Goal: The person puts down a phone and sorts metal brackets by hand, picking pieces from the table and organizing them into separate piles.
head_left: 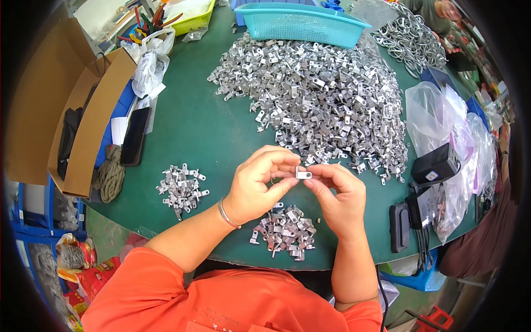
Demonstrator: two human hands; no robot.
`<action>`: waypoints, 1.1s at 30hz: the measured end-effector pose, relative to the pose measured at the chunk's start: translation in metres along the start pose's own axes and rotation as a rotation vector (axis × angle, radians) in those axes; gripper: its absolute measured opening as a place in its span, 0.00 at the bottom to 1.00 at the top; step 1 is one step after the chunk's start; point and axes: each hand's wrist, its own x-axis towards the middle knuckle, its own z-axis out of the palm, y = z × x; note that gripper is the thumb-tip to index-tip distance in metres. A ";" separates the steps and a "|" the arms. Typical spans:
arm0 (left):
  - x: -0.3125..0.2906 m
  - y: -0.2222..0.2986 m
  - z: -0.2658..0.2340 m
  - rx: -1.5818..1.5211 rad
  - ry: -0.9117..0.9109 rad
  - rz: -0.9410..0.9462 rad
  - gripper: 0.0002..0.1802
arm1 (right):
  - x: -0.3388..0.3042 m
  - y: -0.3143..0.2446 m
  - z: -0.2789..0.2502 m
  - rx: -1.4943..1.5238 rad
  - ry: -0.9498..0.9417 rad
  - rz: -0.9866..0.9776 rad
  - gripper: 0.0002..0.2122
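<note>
A small silver metal bracket with a hole in its tab [303, 174] is held up between my two hands, above the green table. My left hand [263, 180] pinches it from the left with thumb and fingers. From the right, the thumb and fingertips of my right hand [338, 193] close on its other side. Below my hands, near the table's front edge, lies a small pile of like brackets [285, 229]. Another small pile [182, 189] sits to the left of my left forearm. Beyond my hands spreads a large heap of brackets [332, 99].
A turquoise plastic basket [304, 22] stands behind the heap. At left are an open cardboard box [94, 122] and a black phone [136, 135]. Metal rings [412, 39] lie at the back right. Black devices [437, 164] and clear plastic bags [428, 116] line the right side.
</note>
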 end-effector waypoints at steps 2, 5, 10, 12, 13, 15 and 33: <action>-0.001 0.002 0.000 0.037 0.001 0.016 0.18 | 0.001 -0.002 -0.001 -0.028 -0.013 -0.018 0.07; -0.002 0.002 0.000 0.085 0.018 0.048 0.18 | 0.001 -0.003 -0.003 -0.063 -0.030 -0.049 0.07; -0.005 0.000 -0.006 -0.045 -0.041 -0.247 0.13 | 0.000 -0.001 -0.004 -0.034 -0.007 -0.047 0.06; -0.004 0.005 -0.006 -0.138 -0.033 -0.273 0.12 | 0.001 -0.001 -0.004 -0.057 -0.025 -0.062 0.07; -0.005 0.007 -0.006 -0.229 -0.024 -0.299 0.11 | 0.001 0.001 -0.005 -0.055 -0.025 -0.060 0.07; -0.003 0.003 -0.003 -0.142 -0.017 -0.170 0.11 | 0.001 0.004 -0.004 -0.070 -0.037 -0.132 0.07; 0.037 0.021 -0.040 0.685 -0.397 0.014 0.06 | -0.009 0.009 0.000 -0.295 -0.485 -0.181 0.09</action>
